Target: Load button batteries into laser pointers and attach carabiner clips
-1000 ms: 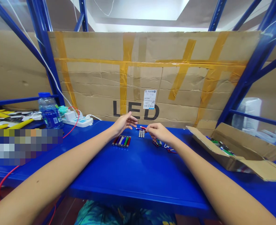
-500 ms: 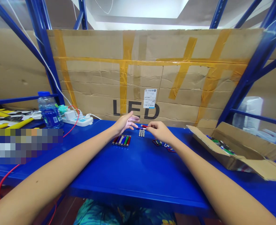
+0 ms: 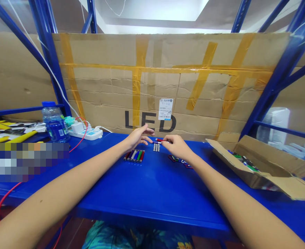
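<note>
My left hand (image 3: 139,137) hovers over the table with fingers spread, its fingertips close to the left end of a slim blue mini flashlight (image 3: 157,142). Thumb and fingers of my right hand (image 3: 176,144) are pinched at the other end of that flashlight. Just behind lies a red mini flashlight (image 3: 160,139), partly covered by my right hand. Small silver button cells (image 3: 156,147) form a tidy block below the fingers. To their left, several coloured mini flashlights (image 3: 134,156) lie side by side. Coloured carabiner clips (image 3: 178,160) sit under my right wrist.
An open cardboard box (image 3: 256,173) with more coloured tubes stands at the right. On the left are a bottle of blue liquid (image 3: 54,122), a white power strip (image 3: 90,133) and a red cable (image 3: 6,197). A large cardboard sheet (image 3: 103,90) closes off the back.
Both hands stay almost in place. My right hand has shifted very slightly, and a bit more of the red mini flashlight shows behind its fingers.
</note>
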{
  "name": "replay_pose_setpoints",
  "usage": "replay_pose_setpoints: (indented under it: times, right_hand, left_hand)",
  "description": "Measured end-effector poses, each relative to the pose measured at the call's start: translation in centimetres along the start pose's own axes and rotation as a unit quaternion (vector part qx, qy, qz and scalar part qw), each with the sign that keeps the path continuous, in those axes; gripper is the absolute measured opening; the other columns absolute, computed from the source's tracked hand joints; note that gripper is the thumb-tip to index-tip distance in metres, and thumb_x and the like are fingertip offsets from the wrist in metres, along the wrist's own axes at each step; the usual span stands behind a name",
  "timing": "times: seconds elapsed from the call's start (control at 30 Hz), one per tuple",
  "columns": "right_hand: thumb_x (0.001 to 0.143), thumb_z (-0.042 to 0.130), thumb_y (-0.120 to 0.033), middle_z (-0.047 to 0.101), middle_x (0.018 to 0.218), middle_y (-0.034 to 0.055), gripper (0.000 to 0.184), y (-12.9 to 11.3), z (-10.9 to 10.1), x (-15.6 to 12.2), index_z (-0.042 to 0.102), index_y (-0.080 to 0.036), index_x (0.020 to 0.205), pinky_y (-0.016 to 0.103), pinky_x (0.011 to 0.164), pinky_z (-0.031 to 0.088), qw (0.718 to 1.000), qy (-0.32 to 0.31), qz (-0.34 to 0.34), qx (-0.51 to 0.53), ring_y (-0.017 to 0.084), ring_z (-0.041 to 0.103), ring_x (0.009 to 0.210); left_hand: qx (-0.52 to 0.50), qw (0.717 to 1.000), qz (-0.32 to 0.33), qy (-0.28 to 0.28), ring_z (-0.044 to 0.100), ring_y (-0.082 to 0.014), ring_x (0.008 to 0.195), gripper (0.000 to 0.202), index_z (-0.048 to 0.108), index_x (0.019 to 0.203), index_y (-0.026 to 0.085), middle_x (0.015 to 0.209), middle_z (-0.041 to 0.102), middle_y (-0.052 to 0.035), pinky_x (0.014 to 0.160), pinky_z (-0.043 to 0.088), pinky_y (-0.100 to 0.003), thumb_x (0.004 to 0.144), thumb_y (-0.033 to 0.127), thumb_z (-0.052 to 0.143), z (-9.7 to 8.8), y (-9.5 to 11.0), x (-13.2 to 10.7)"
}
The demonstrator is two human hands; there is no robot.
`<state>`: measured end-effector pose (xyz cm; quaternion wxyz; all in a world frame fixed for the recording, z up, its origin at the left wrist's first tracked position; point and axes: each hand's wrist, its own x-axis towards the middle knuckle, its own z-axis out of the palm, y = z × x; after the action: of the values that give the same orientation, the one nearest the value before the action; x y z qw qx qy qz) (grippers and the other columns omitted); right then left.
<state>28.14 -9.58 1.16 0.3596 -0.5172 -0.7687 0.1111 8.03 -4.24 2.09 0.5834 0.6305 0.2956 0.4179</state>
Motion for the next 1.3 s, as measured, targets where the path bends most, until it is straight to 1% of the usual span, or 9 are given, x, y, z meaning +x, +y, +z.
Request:
replay_pose_setpoints:
  times: [0.23,0.43,0.57,0.67,0.8,1.0,1.3]
  right_hand:
    - [0.080,0.049,-0.034,0.057,0.062,-0.0001,0.025,-0.2,0.0,-0.1,0.060,-0.016,0.067,0.027,0.057,0.031,1.000,0.000,-0.006,-0.002,0.014,0.046,0.061]
    - [0.081,0.047,-0.033,0.055,0.061,-0.0003,0.025,-0.2,-0.1,-0.1,0.056,-0.017,0.063,0.027,0.057,0.029,1.000,0.004,-0.023,-0.015,0.014,0.045,0.060]
    - [0.081,0.046,-0.032,0.053,0.057,-0.0012,0.027,-0.5,-0.1,-0.2,0.053,-0.017,0.060,0.027,0.056,0.027,0.999,0.016,-0.025,-0.023,0.013,0.044,0.059]
    - [0.080,0.048,-0.032,0.056,0.060,-0.0006,0.024,-0.8,-0.1,-0.3,0.057,-0.017,0.063,0.026,0.056,0.030,0.999,0.032,-0.007,-0.007,0.013,0.046,0.060]
    - [0.078,0.052,-0.033,0.061,0.063,0.0012,0.023,-1.1,0.0,-0.3,0.064,-0.015,0.068,0.026,0.059,0.033,0.999,0.049,-0.002,0.006,0.014,0.050,0.062]
    - [0.080,0.052,-0.036,0.061,0.062,0.0024,0.028,-1.3,-0.2,-0.3,0.064,-0.015,0.065,0.026,0.058,0.034,0.997,0.082,-0.007,0.012,0.015,0.051,0.063]
    - [0.080,0.051,-0.036,0.059,0.062,0.0017,0.029,-1.0,-0.1,-0.1,0.061,-0.015,0.064,0.026,0.057,0.033,0.997,0.071,0.001,0.025,0.014,0.049,0.062]
  left_hand:
    - [0.008,1.000,-0.004,-0.003,0.065,-0.0160,0.071,0.048,0.067,0.099,0.012,0.107,0.068,-0.0166,0.057,0.048,-0.026,0.097,0.050,0.036,-0.3,-0.3,0.2]
    - [0.004,1.000,0.009,-0.012,0.066,-0.0170,0.072,0.050,0.068,0.099,0.012,0.102,0.069,-0.0164,0.058,0.047,-0.027,0.093,0.055,0.043,-0.5,-0.6,0.4]
    - [0.000,1.000,0.012,0.004,0.066,-0.0164,0.075,0.049,0.069,0.096,0.012,0.098,0.070,-0.0147,0.061,0.046,-0.025,0.094,0.053,0.043,-0.4,-0.6,0.4]
    - [-0.014,1.000,0.013,0.008,0.066,-0.0165,0.078,0.051,0.069,0.094,0.011,0.097,0.070,-0.0141,0.064,0.046,-0.025,0.095,0.054,0.041,-0.4,-0.7,0.4]
    - [-0.035,0.999,0.015,-0.007,0.066,-0.0183,0.081,0.057,0.069,0.097,0.011,0.100,0.070,-0.0150,0.067,0.046,-0.027,0.094,0.058,0.037,-0.5,-0.9,0.5]
    - [-0.056,0.998,0.013,-0.013,0.065,-0.0191,0.080,0.061,0.069,0.097,0.011,0.097,0.070,-0.0151,0.067,0.046,-0.028,0.092,0.062,0.036,-0.4,-0.8,0.4]
    - [-0.056,0.998,0.002,-0.020,0.065,-0.0191,0.079,0.061,0.069,0.098,0.011,0.100,0.069,-0.0155,0.066,0.046,-0.028,0.092,0.063,0.036,-0.5,-0.8,0.3]
